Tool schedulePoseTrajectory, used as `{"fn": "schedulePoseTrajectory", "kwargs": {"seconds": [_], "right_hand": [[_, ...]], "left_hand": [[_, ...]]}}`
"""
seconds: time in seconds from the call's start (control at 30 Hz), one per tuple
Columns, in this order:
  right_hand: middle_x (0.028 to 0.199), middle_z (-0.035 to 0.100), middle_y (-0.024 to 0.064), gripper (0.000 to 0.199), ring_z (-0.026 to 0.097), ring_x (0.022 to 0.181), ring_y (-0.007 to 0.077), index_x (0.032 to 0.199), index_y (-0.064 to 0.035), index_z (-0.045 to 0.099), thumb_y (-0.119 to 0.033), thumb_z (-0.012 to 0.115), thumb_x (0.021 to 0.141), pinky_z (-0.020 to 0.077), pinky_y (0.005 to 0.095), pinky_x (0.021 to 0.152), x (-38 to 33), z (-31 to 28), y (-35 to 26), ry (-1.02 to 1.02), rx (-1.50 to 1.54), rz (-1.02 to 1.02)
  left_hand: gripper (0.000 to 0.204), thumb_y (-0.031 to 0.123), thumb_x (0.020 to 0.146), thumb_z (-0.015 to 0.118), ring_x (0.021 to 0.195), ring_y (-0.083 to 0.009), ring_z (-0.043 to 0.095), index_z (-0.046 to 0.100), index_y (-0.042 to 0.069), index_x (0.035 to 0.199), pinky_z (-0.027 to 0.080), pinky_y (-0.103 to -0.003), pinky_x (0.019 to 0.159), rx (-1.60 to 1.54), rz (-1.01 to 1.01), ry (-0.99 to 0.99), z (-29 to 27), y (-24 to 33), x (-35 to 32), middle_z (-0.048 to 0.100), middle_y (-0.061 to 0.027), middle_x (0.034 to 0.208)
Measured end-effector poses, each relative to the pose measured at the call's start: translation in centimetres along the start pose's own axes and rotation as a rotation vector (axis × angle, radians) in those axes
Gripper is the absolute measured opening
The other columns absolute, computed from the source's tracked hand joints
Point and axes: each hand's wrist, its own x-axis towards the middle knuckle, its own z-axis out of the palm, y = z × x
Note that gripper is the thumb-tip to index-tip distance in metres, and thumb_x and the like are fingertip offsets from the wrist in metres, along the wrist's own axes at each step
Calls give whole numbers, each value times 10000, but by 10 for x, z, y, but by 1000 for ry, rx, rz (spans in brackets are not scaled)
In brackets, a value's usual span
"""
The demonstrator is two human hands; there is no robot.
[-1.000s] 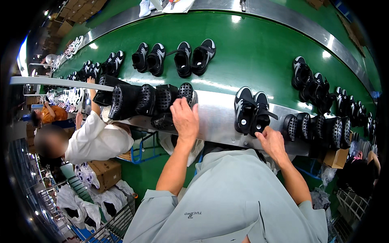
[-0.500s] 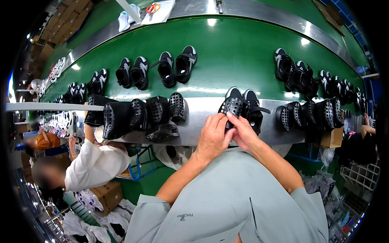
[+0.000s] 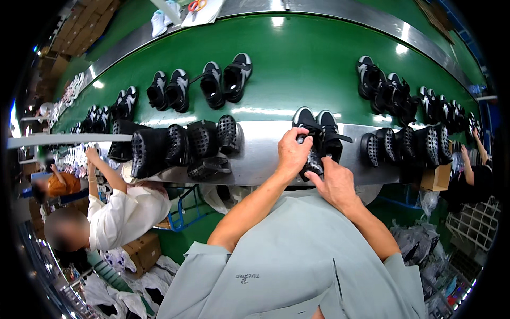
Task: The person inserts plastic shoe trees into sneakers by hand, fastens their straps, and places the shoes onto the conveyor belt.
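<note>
A pair of black shoes with white toe caps (image 3: pixel 319 127) lies on the steel ledge (image 3: pixel 260 154) at the near edge of a green conveyor belt (image 3: pixel 297 74). My left hand (image 3: pixel 294 151) grips the left shoe of the pair from its left side, fingers curled over it. My right hand (image 3: pixel 333 181) holds the same shoe's near end from below. A row of black perforated shoe parts (image 3: pixel 180 143) stands to the left on the ledge.
More black shoe pairs (image 3: pixel 199 85) lie on the belt, with further pairs (image 3: pixel 393 93) at the right. Black perforated parts (image 3: pixel 409 143) line the ledge on the right. A person in white (image 3: pixel 122 210) works at my left; another person's arm (image 3: pixel 470 159) is at the right. Cardboard boxes stand below.
My left hand has come right from the perforated parts to the shoe pair. Both hands now hold the left shoe, and the view has shifted slightly.
</note>
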Motion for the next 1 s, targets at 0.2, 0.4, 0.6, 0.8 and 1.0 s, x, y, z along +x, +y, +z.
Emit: {"fn": "schedulePoseTrajectory", "kwargs": {"seconds": [0.2,0.4,0.6,0.8,1.0], "right_hand": [[758,661,243,344,661,688,435,861,33,556,-260,737,867,514,517,609,-5,-6,27,7,45,68],[758,665,233,244,675,675,414,864,28,567,-183,687,885,542,483,603,20,5,31,-37,-121,64],[799,646,152,133,698,716,301,939,-14,583,-97,632,847,573,392,594,39,70,36,249,-187,-100],[721,634,100,83,688,664,264,873,-59,532,-39,602,834,544,387,529,63,101,48,342,-160,-249],[792,658,152,182,680,739,339,1041,-22,593,-77,664,882,548,442,644,56,94,25,424,328,-8]], "left_hand": [[339,176,839,739,1092,-354,550,631,20,1119,465,-450,895,576,383,34,5,4,9,612,-157,1165],[120,32,783,687,886,-379,576,608,-17,859,477,-463,786,714,855,-280,12,-15,30,607,-198,910],[96,7,805,649,869,-417,580,575,-31,853,493,-489,793,593,675,-276,2,-17,26,608,-226,892],[144,20,816,662,943,-435,600,603,-44,932,498,-491,837,559,515,-386,-17,-19,39,624,-240,951],[320,113,801,724,975,-441,598,600,-43,1051,502,-491,843,473,535,-184,-28,-24,20,625,-238,982]]}}
